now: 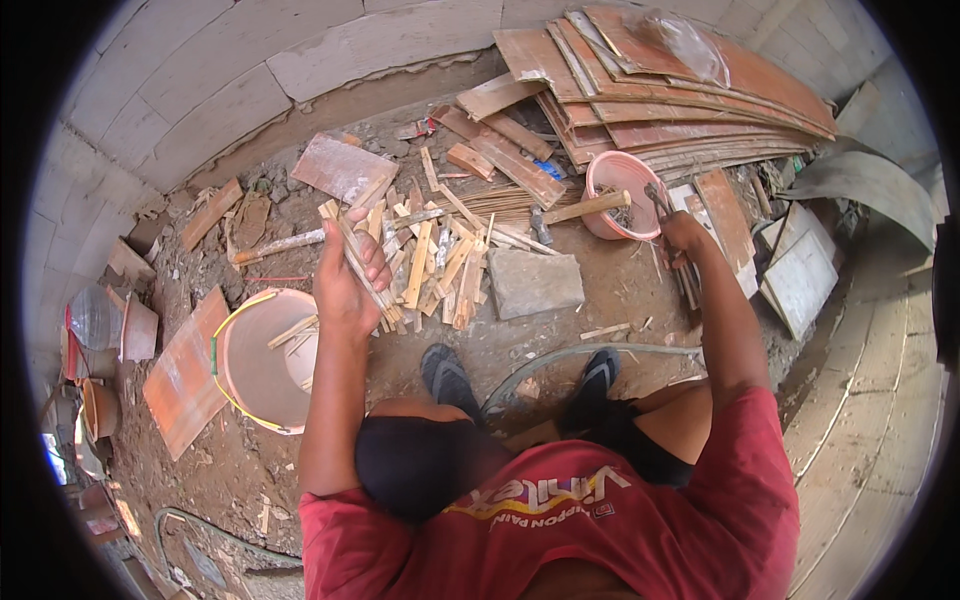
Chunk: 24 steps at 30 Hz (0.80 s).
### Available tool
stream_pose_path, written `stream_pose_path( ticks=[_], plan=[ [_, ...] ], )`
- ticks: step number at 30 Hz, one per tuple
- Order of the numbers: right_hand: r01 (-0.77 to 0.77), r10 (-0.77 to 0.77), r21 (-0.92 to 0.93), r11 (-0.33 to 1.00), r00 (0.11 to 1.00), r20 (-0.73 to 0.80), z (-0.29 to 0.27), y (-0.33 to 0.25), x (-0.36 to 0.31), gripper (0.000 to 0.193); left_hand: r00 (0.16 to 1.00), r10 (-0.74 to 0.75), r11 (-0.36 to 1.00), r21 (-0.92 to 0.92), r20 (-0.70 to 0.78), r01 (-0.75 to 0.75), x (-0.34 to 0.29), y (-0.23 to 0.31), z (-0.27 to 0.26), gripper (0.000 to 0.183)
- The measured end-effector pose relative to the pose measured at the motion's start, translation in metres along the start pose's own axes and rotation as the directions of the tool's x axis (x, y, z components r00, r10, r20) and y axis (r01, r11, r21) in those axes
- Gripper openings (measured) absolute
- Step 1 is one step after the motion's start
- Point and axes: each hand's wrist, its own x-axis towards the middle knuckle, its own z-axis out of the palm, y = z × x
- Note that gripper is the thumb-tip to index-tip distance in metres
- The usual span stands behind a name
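My left hand (352, 272) is closed round a small bundle of wooden strips (352, 245), held upright beside a heap of similar cut strips (430, 262). At the right, my right hand (684, 236) grips a dark two-handled metal tool (689, 286) that looks like pincers; its exact kind is hard to make out. The tool's upper end reaches over the rim of a pink bucket (601, 226) with small dark pieces inside. A hammer (590, 207) leans with its wooden handle across that bucket and its head on the ground. A grey concrete block (536, 283) lies between my hands.
A larger pale bucket (268, 370) with a few strips stands left of my left forearm. Reddish boards (690, 115) are stacked at the back right. A hose (530, 368) curves past my feet. Block walls (200, 80) bound the space. Another hammer-like tool (280, 247) lies left.
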Motion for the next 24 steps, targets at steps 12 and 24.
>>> stream_pose_path(
  ticks=[12, 24],
  plan=[
    [0.294, -0.263, -0.273, 0.916, 0.954, 0.146, 0.028, -0.079, -0.059, 0.035, 0.999, 0.052, 0.998, 0.034, 0.014, -0.052, -0.007, 0.005, -0.008, 0.053],
    [0.313, -0.338, 0.242, 0.918, 0.303, 0.891, 0.13, -0.129, -0.24, 0.054, 0.937, 0.064, 0.997, 0.019, 0.343, -0.075, -0.03, 0.008, 0.017, 0.053]
  ],
)
